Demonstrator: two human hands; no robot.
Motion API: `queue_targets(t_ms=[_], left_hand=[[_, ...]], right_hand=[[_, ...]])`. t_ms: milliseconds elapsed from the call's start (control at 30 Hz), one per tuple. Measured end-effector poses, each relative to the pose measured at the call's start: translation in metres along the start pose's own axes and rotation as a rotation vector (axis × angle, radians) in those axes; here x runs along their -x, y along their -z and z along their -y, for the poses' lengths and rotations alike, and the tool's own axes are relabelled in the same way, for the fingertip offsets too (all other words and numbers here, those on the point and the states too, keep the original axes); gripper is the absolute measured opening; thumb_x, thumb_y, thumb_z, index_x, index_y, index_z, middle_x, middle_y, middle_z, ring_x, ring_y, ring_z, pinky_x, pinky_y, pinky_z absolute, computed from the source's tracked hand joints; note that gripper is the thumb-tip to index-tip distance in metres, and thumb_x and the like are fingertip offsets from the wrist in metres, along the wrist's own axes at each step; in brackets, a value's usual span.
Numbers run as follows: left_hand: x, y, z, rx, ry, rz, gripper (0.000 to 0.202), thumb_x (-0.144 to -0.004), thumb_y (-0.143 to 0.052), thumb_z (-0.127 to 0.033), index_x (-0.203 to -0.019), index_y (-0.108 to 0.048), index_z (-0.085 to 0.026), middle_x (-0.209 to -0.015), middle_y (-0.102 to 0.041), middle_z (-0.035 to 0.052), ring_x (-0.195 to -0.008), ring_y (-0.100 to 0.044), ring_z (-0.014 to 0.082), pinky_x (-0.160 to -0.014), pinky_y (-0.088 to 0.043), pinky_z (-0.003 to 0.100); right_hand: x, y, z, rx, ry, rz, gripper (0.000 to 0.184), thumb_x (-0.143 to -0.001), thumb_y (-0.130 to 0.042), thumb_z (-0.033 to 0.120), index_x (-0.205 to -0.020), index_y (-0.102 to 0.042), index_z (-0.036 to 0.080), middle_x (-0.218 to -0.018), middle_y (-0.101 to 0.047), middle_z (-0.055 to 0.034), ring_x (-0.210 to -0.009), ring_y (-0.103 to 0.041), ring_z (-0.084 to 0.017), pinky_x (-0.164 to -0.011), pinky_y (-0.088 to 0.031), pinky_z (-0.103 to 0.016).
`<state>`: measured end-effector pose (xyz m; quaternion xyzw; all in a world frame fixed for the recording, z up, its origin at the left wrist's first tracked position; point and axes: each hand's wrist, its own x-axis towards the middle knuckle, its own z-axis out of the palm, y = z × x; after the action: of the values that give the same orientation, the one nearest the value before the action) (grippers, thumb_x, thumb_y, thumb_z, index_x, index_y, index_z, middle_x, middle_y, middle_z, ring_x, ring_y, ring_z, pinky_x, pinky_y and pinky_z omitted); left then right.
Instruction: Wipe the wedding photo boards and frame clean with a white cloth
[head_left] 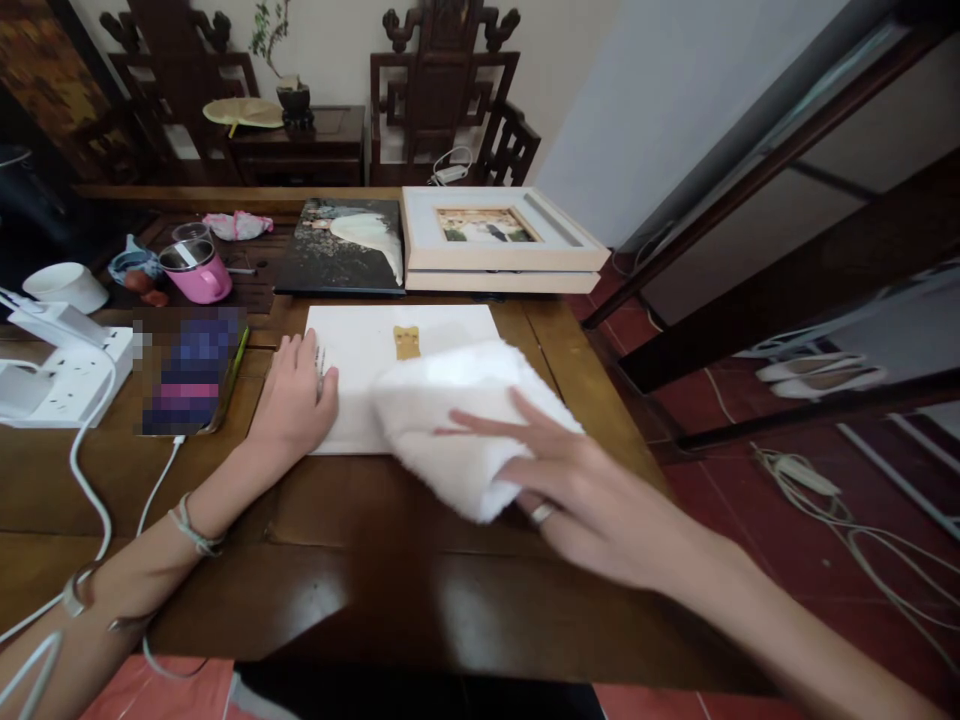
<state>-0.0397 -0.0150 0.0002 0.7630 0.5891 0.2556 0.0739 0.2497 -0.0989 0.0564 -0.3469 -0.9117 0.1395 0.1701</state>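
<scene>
A white flat panel (352,420) with a small gold-coloured fitting (407,342) near its upper middle lies on the wooden table. My left hand (294,400) holds the panel's left edge, thumb on top and fingers along the side. Over the panel's right part, a fluffy white cloth (457,400) is bunched in my right hand (559,470). Some fingers stretch across the cloth, while others curl under its fold; the hand is slightly blurred. The cloth hides the panel's right lower part.
Behind the panel lie a dark photo board (330,250) and a pale framed picture (495,260). At the left are a phone (191,375) on a cable, a power strip (82,375), a pink mug (196,272) and a white cup (67,288). Cables (810,480) lie on the floor.
</scene>
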Motion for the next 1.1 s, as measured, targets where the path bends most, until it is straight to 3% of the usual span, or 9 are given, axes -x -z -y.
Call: queue_targets(t_ms=[133, 267, 433, 567, 667, 867, 933, 1000, 1100], left_hand=[[-0.001, 0.003, -0.001, 0.089, 0.044, 0.0, 0.057, -0.089, -0.049, -0.028, -0.142, -0.039, -0.007, -0.147, -0.045, 0.0222, -0.141, -0.035, 0.038, -0.117, -0.026, 0.057], [-0.008, 0.013, -0.003, 0.389, 0.153, -0.019, 0.061, -0.08, -0.063, -0.029, -0.137, -0.047, -0.012, -0.143, -0.052, 0.0191, -0.134, -0.047, 0.0332, -0.115, -0.033, 0.053], [-0.017, 0.037, -0.017, 0.896, 0.318, -0.045, 0.057, -0.077, -0.067, -0.025, -0.131, -0.052, -0.017, -0.143, -0.053, 0.0138, -0.135, -0.048, 0.0305, -0.113, -0.038, 0.049], [-0.017, 0.066, -0.031, 1.127, 0.401, -0.086, 0.051, -0.081, -0.066, -0.033, -0.128, -0.053, -0.016, -0.136, -0.059, 0.0158, -0.122, -0.059, 0.0323, -0.1, -0.05, 0.048], [-0.014, 0.09, -0.04, 1.228, 0.422, -0.157, 0.048, -0.084, -0.064, -0.041, -0.125, -0.052, -0.02, -0.133, -0.061, 0.0152, -0.109, -0.067, 0.0328, -0.084, -0.058, 0.046], [-0.002, 0.135, -0.048, 1.391, 0.355, -0.264, 0.032, -0.09, -0.055, -0.043, -0.115, -0.053, -0.023, -0.134, -0.061, 0.0112, -0.099, -0.071, 0.0278, -0.073, -0.06, 0.039], [0.003, 0.141, -0.043, 1.428, 0.351, -0.225, 0.032, -0.088, -0.058, -0.04, -0.113, -0.053, -0.022, -0.133, -0.062, 0.0114, -0.096, -0.071, 0.0252, -0.073, -0.06, 0.037], [0.008, 0.14, -0.035, 1.385, 0.355, -0.139, 0.038, -0.084, -0.064, -0.039, -0.115, -0.053, -0.02, -0.131, -0.062, 0.0139, -0.102, -0.07, 0.0269, -0.077, -0.06, 0.039], [0.017, 0.132, -0.026, 1.202, 0.429, 0.041, 0.06, -0.074, -0.074, -0.033, -0.126, -0.049, -0.017, -0.14, -0.053, 0.0203, -0.125, -0.057, 0.0321, -0.101, -0.05, 0.047]], right_hand=[[0.015, -0.01, -0.036, 0.053, -0.204, -0.171, 0.033, -0.075, -0.041, 0.002, -0.087, -0.062, 0.023, -0.138, -0.06, -0.01, -0.134, -0.046, -0.031, -0.114, -0.025, -0.068], [0.014, -0.022, -0.044, 0.042, -0.174, -0.178, 0.031, -0.076, -0.04, 0.002, -0.087, -0.061, 0.022, -0.144, -0.053, -0.0107, -0.14, -0.037, -0.03, -0.113, -0.029, -0.066], [0.011, -0.016, -0.037, 0.063, -0.156, -0.232, 0.027, -0.078, -0.042, 0.002, -0.088, -0.061, 0.02, -0.143, -0.053, -0.0161, -0.14, -0.037, -0.03, -0.113, -0.029, -0.066], [-0.009, -0.004, -0.01, 0.187, -0.058, -0.296, 0.014, -0.089, -0.049, 0.012, -0.083, -0.06, 0.019, -0.146, -0.048, -0.0193, -0.141, -0.034, -0.034, -0.111, -0.019, -0.075], [-0.036, 0.001, 0.025, 0.293, 0.04, -0.269, 0.022, -0.089, -0.061, 0.031, -0.07, -0.057, 0.02, -0.147, -0.046, -0.0172, -0.141, -0.03, -0.042, -0.105, -0.013, -0.084], [-0.062, 0.009, 0.069, 0.327, 0.136, -0.5, 0.021, -0.076, -0.052, -0.001, -0.072, -0.056, 0.019, -0.142, -0.052, -0.024, -0.141, -0.033, -0.038, -0.102, -0.048, -0.059], [-0.059, 0.017, 0.078, 0.295, 0.137, -0.574, 0.021, -0.075, -0.055, 0.0, -0.071, -0.057, 0.02, -0.13, -0.063, -0.0214, -0.132, -0.048, -0.038, -0.094, -0.056, -0.052], [-0.055, 0.029, 0.088, 0.276, 0.02, -0.694, 0.023, -0.076, -0.061, 0.004, -0.065, -0.055, 0.024, -0.093, -0.076, -0.012, -0.104, -0.07, -0.033, -0.075, -0.063, -0.041], [-0.057, 0.055, 0.105, 0.089, -0.321, -0.966, 0.032, -0.072, -0.076, 0.018, -0.056, -0.05, 0.027, -0.047, -0.057, 0.0027, -0.054, -0.068, -0.023, -0.046, -0.056, -0.031]])
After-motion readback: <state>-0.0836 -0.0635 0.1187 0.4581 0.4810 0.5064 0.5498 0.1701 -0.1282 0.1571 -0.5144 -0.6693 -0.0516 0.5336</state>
